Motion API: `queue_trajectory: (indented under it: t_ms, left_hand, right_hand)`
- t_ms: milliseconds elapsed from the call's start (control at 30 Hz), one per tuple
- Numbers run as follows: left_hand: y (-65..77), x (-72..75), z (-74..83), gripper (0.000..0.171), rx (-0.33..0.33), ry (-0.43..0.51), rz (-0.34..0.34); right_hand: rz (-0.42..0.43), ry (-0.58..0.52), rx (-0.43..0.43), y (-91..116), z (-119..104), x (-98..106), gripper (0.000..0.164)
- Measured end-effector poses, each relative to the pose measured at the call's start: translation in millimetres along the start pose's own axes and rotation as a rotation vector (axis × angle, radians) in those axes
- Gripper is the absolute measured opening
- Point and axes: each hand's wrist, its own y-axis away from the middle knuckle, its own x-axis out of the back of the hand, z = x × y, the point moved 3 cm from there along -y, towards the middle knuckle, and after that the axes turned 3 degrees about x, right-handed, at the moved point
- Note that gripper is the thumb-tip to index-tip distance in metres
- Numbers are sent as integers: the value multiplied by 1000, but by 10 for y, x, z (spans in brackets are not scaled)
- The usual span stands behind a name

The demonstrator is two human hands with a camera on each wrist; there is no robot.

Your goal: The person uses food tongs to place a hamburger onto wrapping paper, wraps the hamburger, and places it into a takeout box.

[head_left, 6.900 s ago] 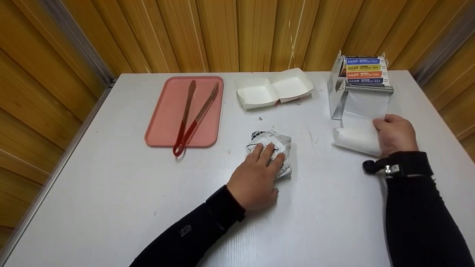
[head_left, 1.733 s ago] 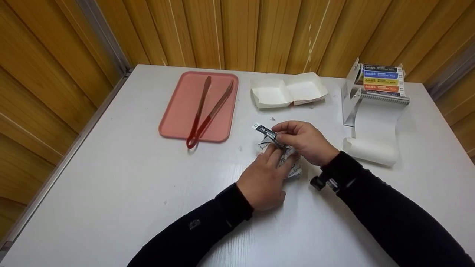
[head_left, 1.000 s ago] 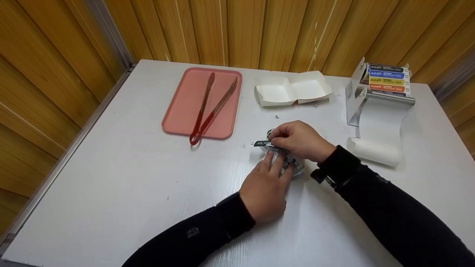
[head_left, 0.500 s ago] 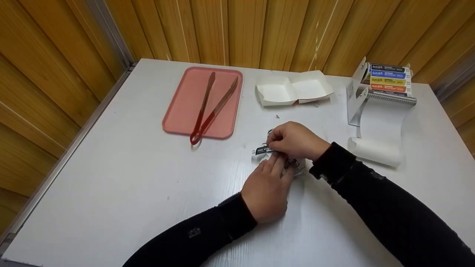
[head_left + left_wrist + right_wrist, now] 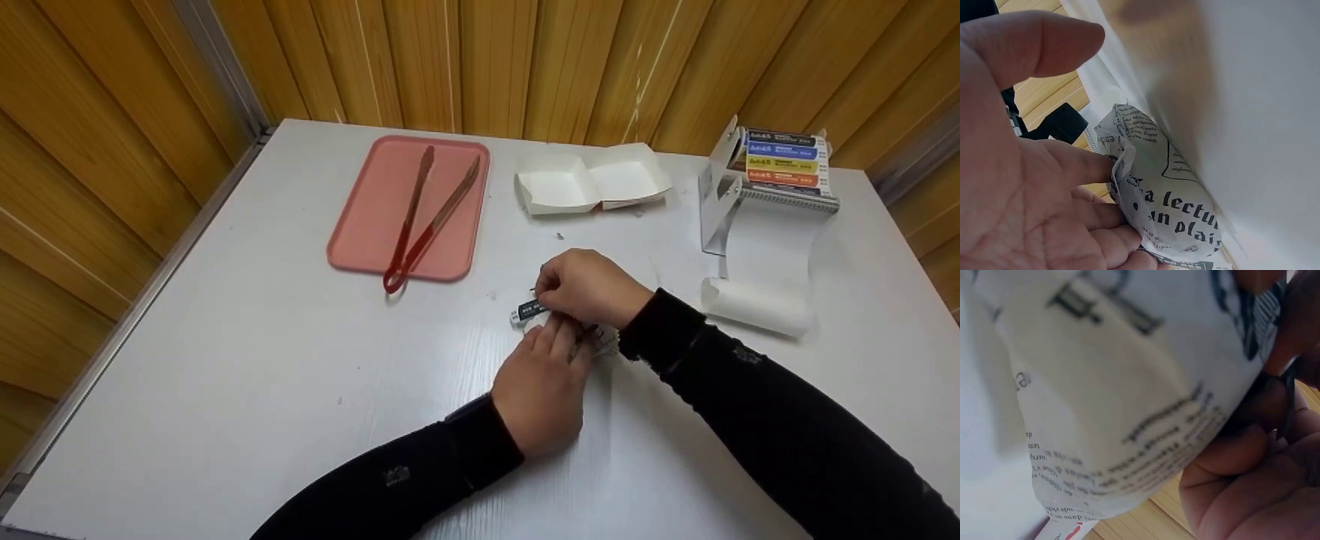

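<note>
Near the middle of the surface [image 5: 225, 375] lies the packet [image 5: 1168, 185], wrapped in printed paper and mostly hidden under both hands in the head view. The left hand [image 5: 541, 390] rests on it with fingers extended, its grip not curled round anything. The right hand [image 5: 589, 285] has its grip curled in a pinch on the label [image 5: 532, 311], a dark strip whose pale end juts out to the left over the packet. How much of it sticks cannot be told. Beyond the hands stands the white box [image 5: 559, 187], unfolded into two shallow halves. To its left, tongs [image 5: 405, 251] lie on a pink tray [image 5: 360, 225], handle end past the rim. To the right, a dispenser [image 5: 716, 195] trails a curled white sheet [image 5: 769, 247].
</note>
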Motion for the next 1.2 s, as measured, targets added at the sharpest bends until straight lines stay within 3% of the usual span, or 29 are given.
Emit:
queue_trajectory:
  t_ms: [300, 533, 733, 1067, 1200]
  left_hand:
    - [-11, 6, 26, 64, -11, -45, -13]
    - [-13, 11, 41, 64, -15, -77, -24]
    - [-44, 6, 56, 63, -18, -85, -27]
    - [-198, 33, 75, 58, 57, -55, -15]
    - [-203, 43, 106, 54, 79, -47, 51]
  right_hand:
    - [35, 91, -9, 18, -74, -24, 16]
    - [-3, 185, -74, -10, -151, -31, 14]
    - [-13, 310, -66, -47, -216, -20, 14]
    - [25, 347, -59, -62, -225, -7, 9]
    - [48, 373, -56, -51, -252, -16, 9]
